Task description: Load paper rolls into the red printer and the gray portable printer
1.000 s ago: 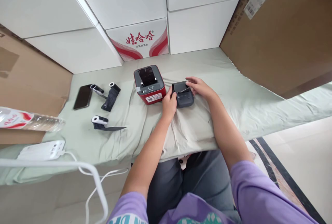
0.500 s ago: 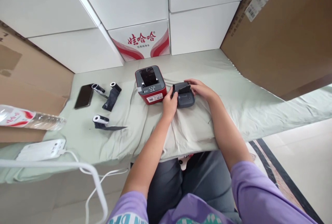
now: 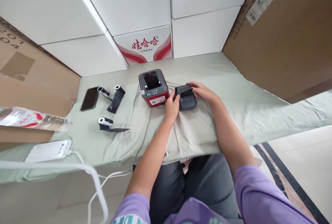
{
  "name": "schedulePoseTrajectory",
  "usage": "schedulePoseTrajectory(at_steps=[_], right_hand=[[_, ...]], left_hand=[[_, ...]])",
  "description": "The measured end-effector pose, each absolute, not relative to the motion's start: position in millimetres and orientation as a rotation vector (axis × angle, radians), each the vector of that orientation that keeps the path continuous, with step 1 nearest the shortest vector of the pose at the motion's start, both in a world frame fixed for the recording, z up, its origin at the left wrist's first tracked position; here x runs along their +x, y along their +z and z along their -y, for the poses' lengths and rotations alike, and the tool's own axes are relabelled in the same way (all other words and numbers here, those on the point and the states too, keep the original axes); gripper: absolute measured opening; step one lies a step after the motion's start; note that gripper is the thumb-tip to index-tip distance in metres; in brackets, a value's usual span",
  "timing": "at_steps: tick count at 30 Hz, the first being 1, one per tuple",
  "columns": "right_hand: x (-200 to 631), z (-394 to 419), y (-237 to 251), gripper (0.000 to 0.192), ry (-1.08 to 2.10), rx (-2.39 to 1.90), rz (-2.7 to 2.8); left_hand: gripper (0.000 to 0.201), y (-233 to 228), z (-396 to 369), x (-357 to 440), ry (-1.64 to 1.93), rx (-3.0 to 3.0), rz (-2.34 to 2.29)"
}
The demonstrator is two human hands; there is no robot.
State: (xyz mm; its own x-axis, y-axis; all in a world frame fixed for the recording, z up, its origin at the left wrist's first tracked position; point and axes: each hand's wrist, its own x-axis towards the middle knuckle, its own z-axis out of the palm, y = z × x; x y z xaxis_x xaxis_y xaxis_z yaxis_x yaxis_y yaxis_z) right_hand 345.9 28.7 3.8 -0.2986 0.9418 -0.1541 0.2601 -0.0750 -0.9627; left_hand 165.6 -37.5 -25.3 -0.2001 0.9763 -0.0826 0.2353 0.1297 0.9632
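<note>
Two hands are clasped on the small grey printer (image 3: 187,100): left hand (image 3: 172,105) gripped against its left side, right hand (image 3: 202,91) curled over its raised lid. It is set on the green cloth (image 3: 233,92), just beside the red printer (image 3: 153,88).

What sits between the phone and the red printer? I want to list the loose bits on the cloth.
In the head view, between the phone and the red printer lie two small rolls with dark strips.

Two printers (image 3: 153,88) (image 3: 187,100), three ribbon rolls (image 3: 118,96) (image 3: 103,91) (image 3: 107,123), one phone (image 3: 89,98), one bottle (image 3: 31,120) and one power strip (image 3: 49,150) are lying on the tabletop (image 3: 233,89).
</note>
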Motion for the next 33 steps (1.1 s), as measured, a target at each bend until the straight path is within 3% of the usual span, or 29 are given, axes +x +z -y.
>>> schedulePoseTrajectory(at_steps=[24, 29, 33], right_hand=[[345.9, -27.7, 5.7, 0.058, 1.408, -1.328, 1.615], [358.9, -5.5, 8.4, 0.063, 1.184, -1.516, 1.638], [352.6, 39.5, -12.4, 0.066, 1.015, -1.425, 1.663]], left_hand=[[0.052, -23.4, 39.0, 166.5, 1.166, 1.194, -1.576], [0.05, -21.8, 41.3, 169.1, 1.186, 1.23, -1.563], [0.05, -20.0, 42.0, 172.4, 1.24, 1.28, -1.545]])
